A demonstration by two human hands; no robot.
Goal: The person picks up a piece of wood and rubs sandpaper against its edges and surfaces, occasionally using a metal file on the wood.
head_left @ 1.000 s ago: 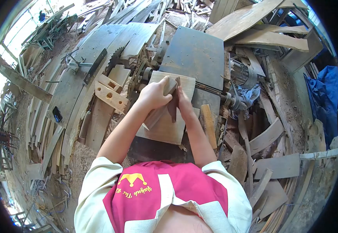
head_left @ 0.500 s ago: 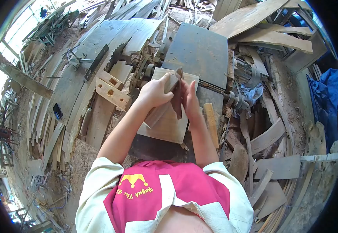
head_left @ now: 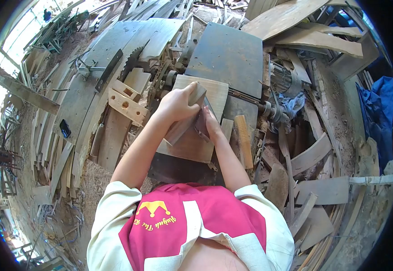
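My left hand (head_left: 175,106) is closed around a curved wooden piece (head_left: 182,130), thumb over its top, and holds it tilted above a pale flat board (head_left: 217,90). Close on its right, my right hand (head_left: 212,124) grips a thin dark-brown sheet that looks like sandpaper (head_left: 201,125). The sheet lies against the right side of the wooden piece, with part of it hidden by my fingers. Beneath both hands, the board rests on the machine.
A flat metal machine table (head_left: 226,54) stands beyond the board. To the left are a toothed saw blade (head_left: 132,61), a wooden block with holes (head_left: 126,106) and a phone (head_left: 65,128). A wood strip (head_left: 244,141) and motor (head_left: 284,77) sit right. Offcuts cover the floor.
The brown sheet stood upright above the wooden piece; now it is lower, along the piece's right side. My right hand has moved down and towards me. The piece has turned slightly.
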